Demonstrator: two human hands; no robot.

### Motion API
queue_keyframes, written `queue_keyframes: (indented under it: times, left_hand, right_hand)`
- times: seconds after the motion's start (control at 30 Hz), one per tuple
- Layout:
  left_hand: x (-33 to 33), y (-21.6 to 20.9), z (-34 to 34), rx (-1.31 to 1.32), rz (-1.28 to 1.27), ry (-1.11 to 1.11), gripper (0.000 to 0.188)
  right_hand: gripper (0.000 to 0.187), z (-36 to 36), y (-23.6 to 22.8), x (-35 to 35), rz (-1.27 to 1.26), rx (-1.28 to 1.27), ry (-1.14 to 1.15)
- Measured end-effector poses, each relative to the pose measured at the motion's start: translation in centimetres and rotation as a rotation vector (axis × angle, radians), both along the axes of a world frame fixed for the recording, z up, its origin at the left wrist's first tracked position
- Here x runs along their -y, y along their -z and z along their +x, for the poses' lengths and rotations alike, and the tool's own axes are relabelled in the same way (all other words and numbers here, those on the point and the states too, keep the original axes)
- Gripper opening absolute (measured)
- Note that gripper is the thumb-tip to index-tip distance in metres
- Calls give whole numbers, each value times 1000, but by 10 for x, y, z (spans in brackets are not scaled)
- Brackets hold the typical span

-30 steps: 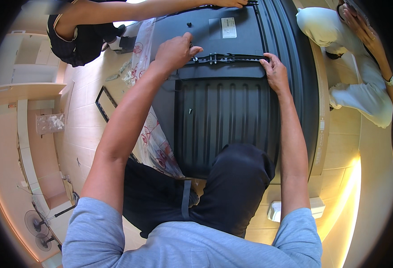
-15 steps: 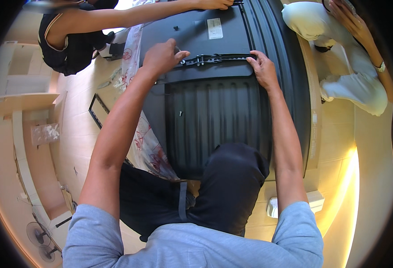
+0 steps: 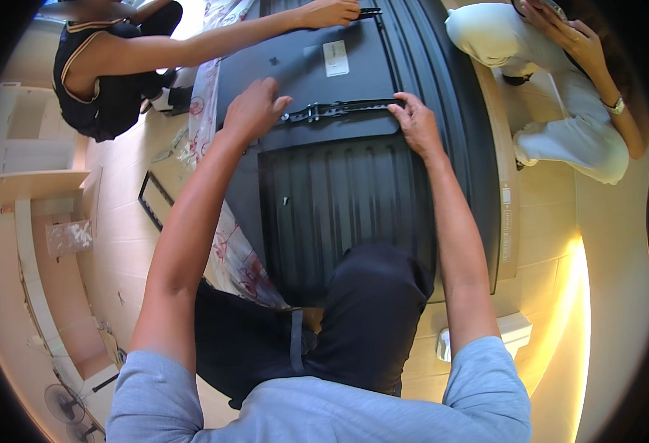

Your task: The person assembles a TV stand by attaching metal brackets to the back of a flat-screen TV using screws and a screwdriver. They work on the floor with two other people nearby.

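Observation:
A slotted black metal mounting bracket (image 3: 339,108) lies crosswise on a large dark ribbed panel (image 3: 324,214), which looks like the back of a television. My right hand (image 3: 418,125) pinches the bracket's right end between thumb and fingers. Beside its left end is my left hand (image 3: 251,114), fingers curled and thumb sticking out; whatever the fingers hold is hidden. A small screw (image 3: 285,200) rests on the ribbed part nearer to me. Farther off, a co-worker's hand (image 3: 332,12) is on a second black bracket (image 3: 371,12).
On the right another person in light trousers (image 3: 561,96) sits close to the panel. Patterned plastic wrap (image 3: 239,251) runs along the panel's left side. A black frame piece (image 3: 151,199) and a bag of small parts (image 3: 70,238) are at left, a white box (image 3: 513,332) at lower right.
The whole view has shifted, so the panel and people appear slightly farther left and lower. My right hand keeps its grip, and my left hand stays by the bracket's left end.

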State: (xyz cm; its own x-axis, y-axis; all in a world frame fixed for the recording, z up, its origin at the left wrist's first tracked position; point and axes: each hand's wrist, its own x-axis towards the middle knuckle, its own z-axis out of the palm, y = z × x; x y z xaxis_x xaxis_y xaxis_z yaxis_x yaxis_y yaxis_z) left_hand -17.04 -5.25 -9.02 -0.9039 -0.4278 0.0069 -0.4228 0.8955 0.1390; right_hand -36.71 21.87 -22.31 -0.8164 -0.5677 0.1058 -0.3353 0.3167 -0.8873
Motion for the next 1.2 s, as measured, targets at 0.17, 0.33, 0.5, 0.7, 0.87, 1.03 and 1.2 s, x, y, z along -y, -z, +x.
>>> queue_keyframes:
  times: [0.17,0.33,0.5,0.7,0.87,1.03,1.2]
  left_hand:
    - [-2,1,8,-27,36,10,36]
    - [-2,2,10,-47,86,-8,37]
    - [-5,1,10,-40,66,5,34]
    - [-7,0,8,-44,47,21,32]
    - [-10,-1,5,-48,46,34,33]
    - [-7,4,5,-146,35,53,37]
    - [11,-2,4,-176,138,70,35]
  right_hand:
    - [34,4,-5,0,-5,26,-1]
    - [33,3,-5,-1,-24,25,-7]
    - [33,2,-4,-2,-26,34,-10]
    - [33,2,-4,-3,-24,27,-19]
    - [35,2,-3,-3,-49,52,-20]
    - [35,0,0,-3,-84,92,-32]
    - [42,-6,5,-3,-66,114,-58]
